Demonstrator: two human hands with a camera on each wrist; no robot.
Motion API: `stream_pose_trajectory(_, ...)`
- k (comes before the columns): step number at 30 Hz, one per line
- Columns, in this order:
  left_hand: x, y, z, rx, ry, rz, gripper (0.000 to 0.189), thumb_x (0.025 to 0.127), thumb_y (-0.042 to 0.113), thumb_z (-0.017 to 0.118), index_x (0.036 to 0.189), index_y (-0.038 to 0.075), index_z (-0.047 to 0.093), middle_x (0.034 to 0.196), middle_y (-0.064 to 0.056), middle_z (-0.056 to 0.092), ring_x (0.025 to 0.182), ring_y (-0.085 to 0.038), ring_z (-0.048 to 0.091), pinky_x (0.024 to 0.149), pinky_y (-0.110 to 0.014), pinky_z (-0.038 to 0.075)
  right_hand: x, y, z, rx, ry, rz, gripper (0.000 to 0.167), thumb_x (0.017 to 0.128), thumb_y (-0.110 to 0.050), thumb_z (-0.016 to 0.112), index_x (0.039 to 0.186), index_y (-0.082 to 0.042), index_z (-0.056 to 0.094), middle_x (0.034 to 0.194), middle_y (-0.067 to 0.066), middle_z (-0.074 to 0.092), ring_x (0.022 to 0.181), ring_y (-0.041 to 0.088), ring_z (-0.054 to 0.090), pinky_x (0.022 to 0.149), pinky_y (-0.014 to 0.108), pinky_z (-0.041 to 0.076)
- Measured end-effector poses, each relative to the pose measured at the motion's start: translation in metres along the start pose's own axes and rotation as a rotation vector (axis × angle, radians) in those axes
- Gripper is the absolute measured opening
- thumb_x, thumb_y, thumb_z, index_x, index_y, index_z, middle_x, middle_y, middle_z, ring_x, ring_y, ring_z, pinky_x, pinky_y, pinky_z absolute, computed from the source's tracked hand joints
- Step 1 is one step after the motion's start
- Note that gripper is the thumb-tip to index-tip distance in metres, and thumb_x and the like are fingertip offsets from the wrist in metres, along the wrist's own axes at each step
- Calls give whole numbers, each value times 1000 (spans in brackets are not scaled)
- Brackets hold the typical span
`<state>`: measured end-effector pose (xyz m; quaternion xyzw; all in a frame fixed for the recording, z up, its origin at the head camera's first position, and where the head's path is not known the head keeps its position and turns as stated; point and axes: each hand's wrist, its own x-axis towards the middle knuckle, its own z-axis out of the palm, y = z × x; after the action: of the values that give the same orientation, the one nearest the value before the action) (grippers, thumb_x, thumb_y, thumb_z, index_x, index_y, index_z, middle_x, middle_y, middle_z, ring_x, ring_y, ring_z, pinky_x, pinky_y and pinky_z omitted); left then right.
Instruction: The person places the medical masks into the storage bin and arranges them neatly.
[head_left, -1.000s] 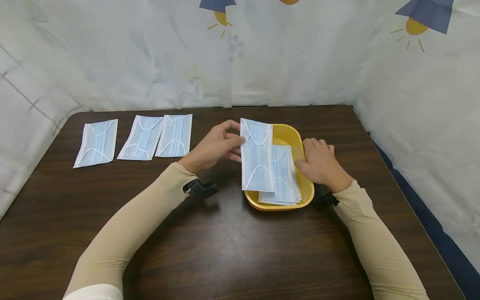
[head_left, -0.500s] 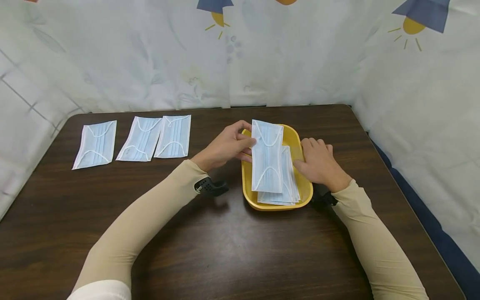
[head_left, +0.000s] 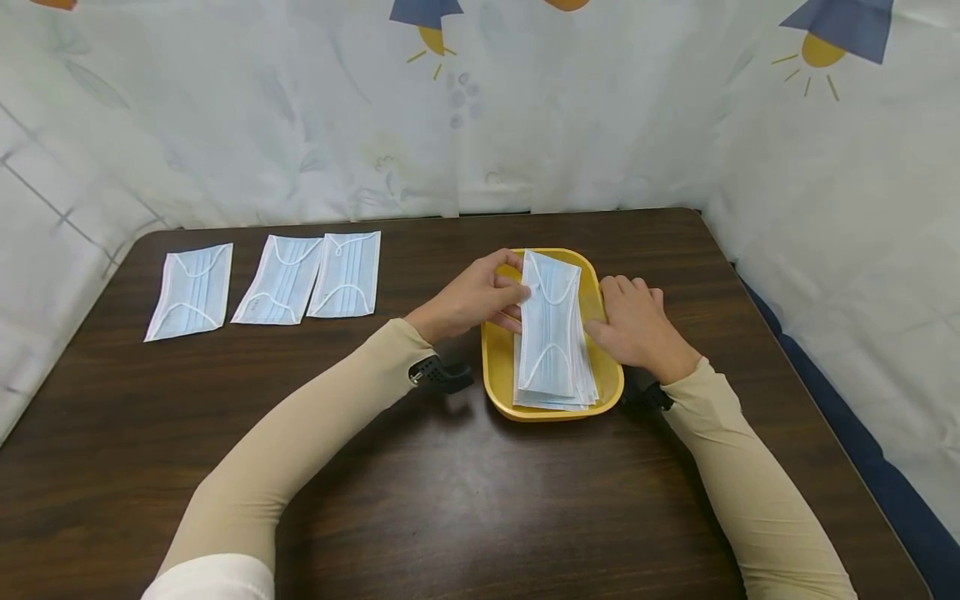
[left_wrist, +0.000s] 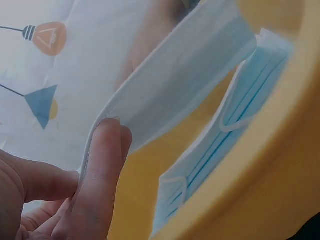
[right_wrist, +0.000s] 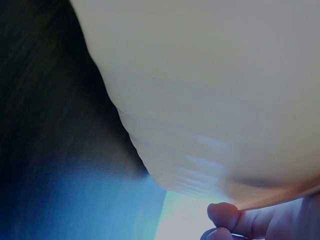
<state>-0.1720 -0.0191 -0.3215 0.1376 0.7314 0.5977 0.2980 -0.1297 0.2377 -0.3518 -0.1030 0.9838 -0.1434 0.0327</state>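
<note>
Treat the mask as nearly placed: held over the stack in the yellow tray, lifted clear along its left edge, with ear loops on the upper face. Cannot tell whether touching the stack at its right edge. Best lower it flat, right edge first, so as not to buckle the thin sheet. Before release, probably draw it slightly toward the near end of the tray, to cover the stack's ends peeking out below and square up the slightly fanned pile. Watch for loops caught underneath.

Pinch lightly with the left hand, now clamped on the mask's left edge between thumb and fingers. At letting go, part thumb and fingers gently and slip out sideways, so as not to drag the mask back over the rim.

Steady the tray with the right hand, curled round its right rim, thumb on the inner side. Avoid tipping or pushing the tray across the dark desk.

Farther left, note three masks lying loose near the far edge, two touching or nearly so, one apart. Best leave those undisturbed while settling this one.
</note>
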Motion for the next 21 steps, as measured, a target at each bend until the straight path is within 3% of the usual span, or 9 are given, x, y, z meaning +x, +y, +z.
stream_pose_trajectory(12, 6, 2, 6, 74, -56, -50, 40, 105, 7, 56, 141, 7, 38, 117, -22, 71, 79, -24, 78, 88, -53, 63, -1, 0, -1, 5, 1, 3, 41, 91, -26, 48, 120, 2, 54, 103, 15, 56, 93, 35, 44, 82, 51, 33)
stream_pose_trajectory(21, 8, 4, 7, 148, -72, -72, 45, 105, 7, 57, 146, 8, 38, 124, -20, 69, 84, -23, 78, 84, -43, 65, 0, 0, 0, 7, 3, 4, 41, 91, -27, 50, 120, 1, 54, 101, 14, 55, 92, 34, 44, 80, 48, 32)
